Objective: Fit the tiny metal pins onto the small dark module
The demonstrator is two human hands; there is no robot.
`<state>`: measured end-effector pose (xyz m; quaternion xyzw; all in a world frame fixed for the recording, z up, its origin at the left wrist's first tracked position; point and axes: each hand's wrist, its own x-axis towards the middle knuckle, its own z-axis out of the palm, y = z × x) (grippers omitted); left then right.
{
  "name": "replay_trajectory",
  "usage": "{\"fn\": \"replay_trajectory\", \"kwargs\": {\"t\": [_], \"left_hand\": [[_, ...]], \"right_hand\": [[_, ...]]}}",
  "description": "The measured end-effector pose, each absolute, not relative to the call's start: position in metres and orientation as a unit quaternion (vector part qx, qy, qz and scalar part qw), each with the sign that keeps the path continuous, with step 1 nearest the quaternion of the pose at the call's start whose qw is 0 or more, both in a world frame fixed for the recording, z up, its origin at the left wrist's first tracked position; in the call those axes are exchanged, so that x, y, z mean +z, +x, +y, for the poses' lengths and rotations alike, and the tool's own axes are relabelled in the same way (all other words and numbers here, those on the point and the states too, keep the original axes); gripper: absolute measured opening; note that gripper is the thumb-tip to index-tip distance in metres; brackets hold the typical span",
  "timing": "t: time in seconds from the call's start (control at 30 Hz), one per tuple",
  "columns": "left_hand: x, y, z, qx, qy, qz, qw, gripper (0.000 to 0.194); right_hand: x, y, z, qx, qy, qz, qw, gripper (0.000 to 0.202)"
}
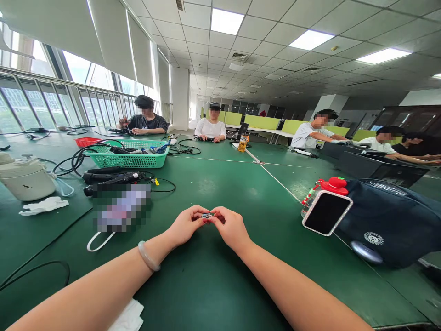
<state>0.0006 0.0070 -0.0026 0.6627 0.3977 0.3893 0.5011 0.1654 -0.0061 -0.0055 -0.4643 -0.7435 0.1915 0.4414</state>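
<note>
Both my hands meet above the green table [206,285] in the middle of the view. My left hand [188,225], with a pale bangle [149,256] on its wrist, pinches one end of a small dark and silvery piece [206,215]. My right hand [230,226] pinches its other end between thumb and fingers. The piece looks like a little electronic part, but it is too small to name. Most of it is hidden by my fingertips.
Left stand a green basket [127,160] of tools, a red tray [87,142], a white jug [24,177], black cables and a blurred object [122,209]. Right are a phone [327,213], a dark bag [392,220] and black boxes [381,168]. Several people sit around the table.
</note>
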Motion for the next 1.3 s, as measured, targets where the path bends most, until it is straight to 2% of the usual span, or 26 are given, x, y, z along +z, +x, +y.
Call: {"fn": "replay_trajectory", "kwargs": {"t": [0.33,0.67,1.0,1.3], "left_hand": [[0.001,0.001,0.005,0.374,0.664,0.398,0.511,0.025],[0.006,0.003,0.001,0.370,0.660,0.403,0.515,0.027],[-0.005,-0.003,0.006,0.334,0.673,0.445,0.486,0.027],[-0.001,-0.001,0.003,0.332,0.673,0.447,0.487,0.026]], "right_hand": [[-0.007,0.163,-0.007,0.236,-0.440,-0.742,0.447,0.010],[-0.009,0.163,-0.006,0.206,-0.456,-0.755,0.423,0.010],[-0.008,0.159,-0.010,0.106,-0.434,-0.818,0.362,0.009],[-0.011,0.159,-0.010,0.088,-0.424,-0.821,0.372,0.013]]}}
